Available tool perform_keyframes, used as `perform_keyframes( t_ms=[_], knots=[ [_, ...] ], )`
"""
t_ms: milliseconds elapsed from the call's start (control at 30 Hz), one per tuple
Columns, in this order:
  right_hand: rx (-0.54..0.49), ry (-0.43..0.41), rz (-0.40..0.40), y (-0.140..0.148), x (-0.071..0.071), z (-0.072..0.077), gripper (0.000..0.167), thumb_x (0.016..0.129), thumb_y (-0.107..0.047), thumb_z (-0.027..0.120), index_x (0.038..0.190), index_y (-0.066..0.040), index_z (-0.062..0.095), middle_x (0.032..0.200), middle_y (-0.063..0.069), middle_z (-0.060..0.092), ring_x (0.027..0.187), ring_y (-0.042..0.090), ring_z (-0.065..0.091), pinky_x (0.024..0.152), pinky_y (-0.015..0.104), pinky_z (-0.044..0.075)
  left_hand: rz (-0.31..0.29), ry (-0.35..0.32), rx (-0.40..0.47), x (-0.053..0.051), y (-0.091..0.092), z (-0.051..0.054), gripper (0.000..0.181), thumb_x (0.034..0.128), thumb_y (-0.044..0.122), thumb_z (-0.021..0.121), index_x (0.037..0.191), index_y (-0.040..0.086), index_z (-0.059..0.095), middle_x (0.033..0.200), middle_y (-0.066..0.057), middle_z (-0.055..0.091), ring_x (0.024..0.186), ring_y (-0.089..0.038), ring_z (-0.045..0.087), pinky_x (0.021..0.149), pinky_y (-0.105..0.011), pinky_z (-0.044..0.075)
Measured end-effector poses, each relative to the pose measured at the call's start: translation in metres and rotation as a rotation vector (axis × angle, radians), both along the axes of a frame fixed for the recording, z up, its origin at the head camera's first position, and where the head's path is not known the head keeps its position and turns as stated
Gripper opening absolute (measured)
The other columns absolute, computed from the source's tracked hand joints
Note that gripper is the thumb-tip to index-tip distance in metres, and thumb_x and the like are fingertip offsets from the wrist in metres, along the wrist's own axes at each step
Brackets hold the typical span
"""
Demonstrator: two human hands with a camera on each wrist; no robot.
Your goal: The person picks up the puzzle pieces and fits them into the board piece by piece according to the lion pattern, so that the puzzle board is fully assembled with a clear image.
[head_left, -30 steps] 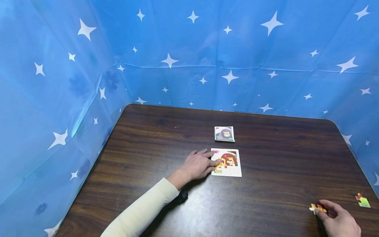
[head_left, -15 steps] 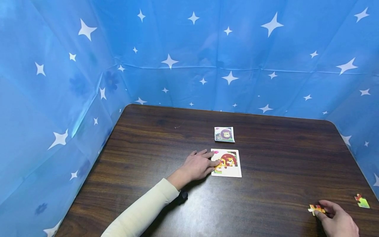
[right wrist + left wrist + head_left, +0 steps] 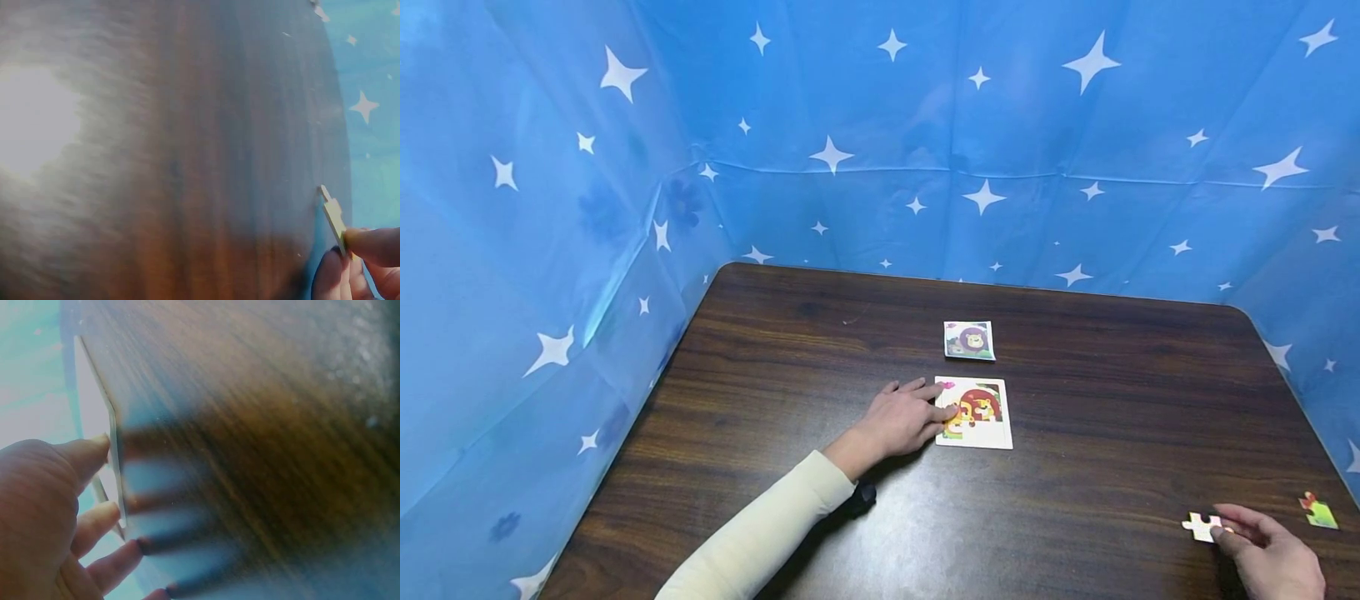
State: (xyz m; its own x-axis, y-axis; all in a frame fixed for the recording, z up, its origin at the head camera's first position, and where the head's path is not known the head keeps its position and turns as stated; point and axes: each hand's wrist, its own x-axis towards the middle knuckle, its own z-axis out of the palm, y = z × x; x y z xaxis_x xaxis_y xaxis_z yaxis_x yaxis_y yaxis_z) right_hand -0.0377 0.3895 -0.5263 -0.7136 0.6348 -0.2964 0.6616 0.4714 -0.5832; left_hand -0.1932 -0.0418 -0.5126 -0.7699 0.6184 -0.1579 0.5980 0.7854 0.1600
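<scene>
My left hand (image 3: 901, 419) lies spread over the left edge of a square jigsaw board (image 3: 987, 436), its fingertips resting on the board and on the table beside it. Lion picture pieces fill the upper and left parts of the board; its lower right shows bare white. In the left wrist view the board (image 3: 94, 394) appears edge-on under the thumb and a finger. At the front right my right hand (image 3: 1273, 546) pinches a jigsaw piece (image 3: 1201, 527) between thumb and fingers. The right wrist view shows that piece (image 3: 334, 219) from its thin side.
Another jigsaw piece (image 3: 1318, 511), green with red, lies near the table's right edge. Behind the board sits a small square lion picture card (image 3: 968, 341). The dark wooden table (image 3: 790, 350) is bordered by blue star-printed cloth (image 3: 880, 100) at the back and sides.
The piece in my right hand looked orange and red before and now looks pale, with glare possible. My right hand shifted slightly right. The left hand stays put on the board.
</scene>
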Motion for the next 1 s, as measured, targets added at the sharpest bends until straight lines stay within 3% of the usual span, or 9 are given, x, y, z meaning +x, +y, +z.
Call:
perform_keyframes(
  t_ms=[133,300,500,667,833,1000],
  knots=[
    [-0.184,0.028,-0.084,0.014,-0.007,-0.008,0.046,0.1,-0.01,0.063,0.141,0.009,0.049,0.073,-0.013,0.062,0.057,-0.009,0.052,0.056,0.023,0.052,-0.001,-0.002,-0.01,0.001,0.0,0.001,0.041,0.1056,0.042,0.051,0.146,0.045,0.05,0.163,0.004,0.039,0.15,-0.03,0.039,0.116,-0.059,0.037],
    [-0.351,0.088,-0.202,0.031,-0.015,-0.017,0.043,0.102,-0.01,0.06,0.142,0.001,0.049,0.069,-0.025,0.053,0.058,-0.01,0.056,0.061,0.022,0.058,0.008,-0.008,0.003,0.001,-0.001,0.0,0.04,0.1053,0.042,0.051,0.146,0.045,0.051,0.163,0.004,0.039,0.15,-0.03,0.039,0.116,-0.059,0.037],
    [-0.414,0.158,-0.237,0.037,-0.02,-0.009,0.019,0.1,-0.014,0.064,0.118,-0.017,0.06,0.067,-0.029,0.054,0.06,-0.008,0.062,0.061,0.02,0.058,0.008,-0.006,0.006,-0.001,-0.001,0.001,0.04,0.1051,0.042,0.051,0.145,0.046,0.051,0.163,0.004,0.04,0.15,-0.029,0.038,0.116,-0.058,0.037],
    [-0.431,0.198,-0.204,0.03,-0.024,0.006,0.015,0.101,-0.014,0.061,0.115,-0.02,0.062,0.069,-0.027,0.056,0.061,-0.007,0.064,0.061,0.018,0.058,0.003,-0.008,-0.003,-0.001,-0.001,0.001,0.041,0.1057,0.042,0.05,0.146,0.045,0.049,0.163,0.004,0.038,0.151,-0.029,0.037,0.116,-0.059,0.036],
    [-0.515,0.257,-0.24,0.021,-0.031,0.018,0.018,0.101,-0.01,0.06,0.104,-0.027,0.063,0.071,-0.026,0.057,0.063,-0.007,0.064,0.064,0.016,0.057,-0.011,-0.008,-0.017,-0.001,-0.001,0.001,0.041,0.1058,0.042,0.05,0.147,0.044,0.048,0.164,0.004,0.037,0.151,-0.029,0.037,0.116,-0.059,0.037],
    [-0.551,0.265,-0.226,0.011,-0.039,0.02,0.022,0.102,-0.008,0.059,0.116,-0.024,0.059,0.075,-0.027,0.058,0.066,-0.009,0.064,0.068,0.016,0.058,-0.016,-0.01,-0.041,-0.001,-0.001,0.002,0.042,0.106,0.042,0.049,0.148,0.046,0.047,0.164,0.005,0.036,0.151,-0.029,0.036,0.117,-0.058,0.037]
  ],
)
